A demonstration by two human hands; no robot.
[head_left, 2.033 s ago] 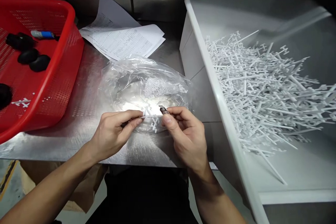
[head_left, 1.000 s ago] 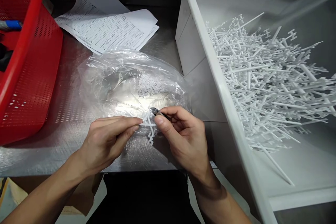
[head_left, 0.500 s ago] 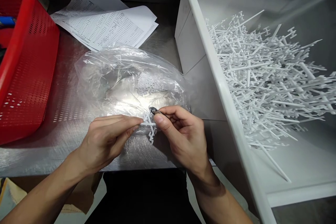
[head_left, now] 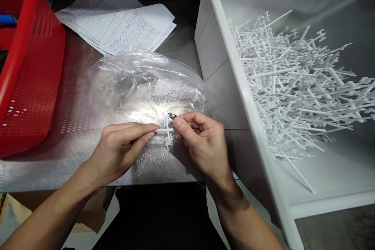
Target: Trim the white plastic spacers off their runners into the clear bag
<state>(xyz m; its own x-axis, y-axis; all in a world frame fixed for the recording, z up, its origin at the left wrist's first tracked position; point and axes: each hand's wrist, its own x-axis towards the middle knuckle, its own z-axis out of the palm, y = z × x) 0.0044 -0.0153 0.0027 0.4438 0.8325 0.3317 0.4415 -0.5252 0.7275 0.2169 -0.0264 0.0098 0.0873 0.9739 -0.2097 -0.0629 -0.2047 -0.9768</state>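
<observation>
"Sprue (head_left: 168,130), where is it?"

"It is above the near edge of the clear bag (head_left: 111,103), over the counter (head_left: 152,170). My left hand (head_left: 117,150) has its fingers clamped on the stem."

"And your right hand (head_left: 206,140)?"

"There the fingers are closed on the cutter (head_left: 172,116), with its tip near the upper end."

"What is around?"

"White bits (head_left: 166,90) in the bag, papers (head_left: 125,27) behind, the red basket (head_left: 47,74) at left, the white bin (head_left: 245,91) with a pile (head_left: 299,82) at right."

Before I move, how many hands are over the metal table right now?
2: the left hand pinches the stem of a branched white piece; the right hand, just to its right, holds a small dark-tipped tool.
</observation>
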